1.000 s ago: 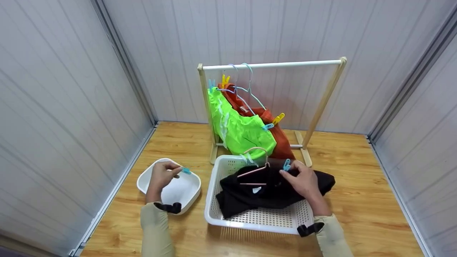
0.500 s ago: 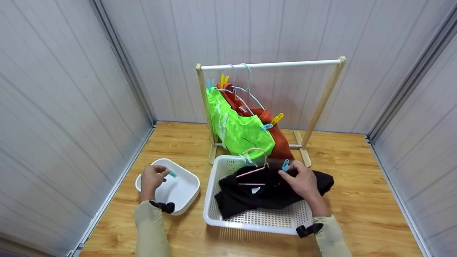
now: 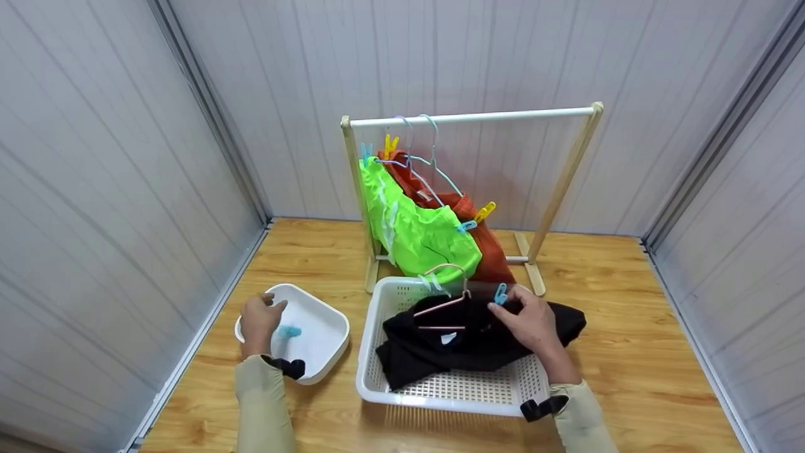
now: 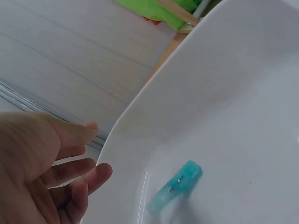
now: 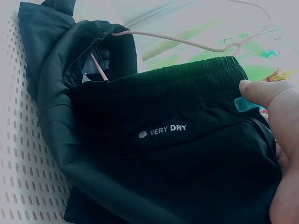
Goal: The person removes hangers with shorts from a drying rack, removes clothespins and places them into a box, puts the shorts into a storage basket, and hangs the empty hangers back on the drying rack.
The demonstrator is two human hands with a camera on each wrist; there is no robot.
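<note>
My left hand [image 3: 259, 321] is over the left side of a white basin [image 3: 327, 358], fingers relaxed and holding nothing. Below them a turquoise clothespin [image 4: 177, 184] lies inside the basin, blurred in the head view. Between thumb and index finger, my right hand [image 3: 531, 321] pinches a blue clothespin [image 3: 500, 294]. This hand overlaps a black garment [image 3: 434, 358] with an elastic waistband [image 5: 187, 77], its thumb tip right at the waistband's corner. A pink hanger [image 3: 440, 327] sits partly inside the garment, which lies in a white perforated basket [image 3: 440, 401].
Behind the basket stands a wooden rack with a white rail [image 3: 503, 116]. On it, a bright green garment [image 3: 424, 236] and a rust-red garment [image 3: 494, 251] hang from hangers with blue and yellow clothespins. Panelled walls [image 3: 126, 189] enclose the wooden floor [image 3: 629, 352].
My left hand has moved left and let go of its turquoise clothespin, which now lies in the basin. The right hand stays nearly still with the blue clothespin.
</note>
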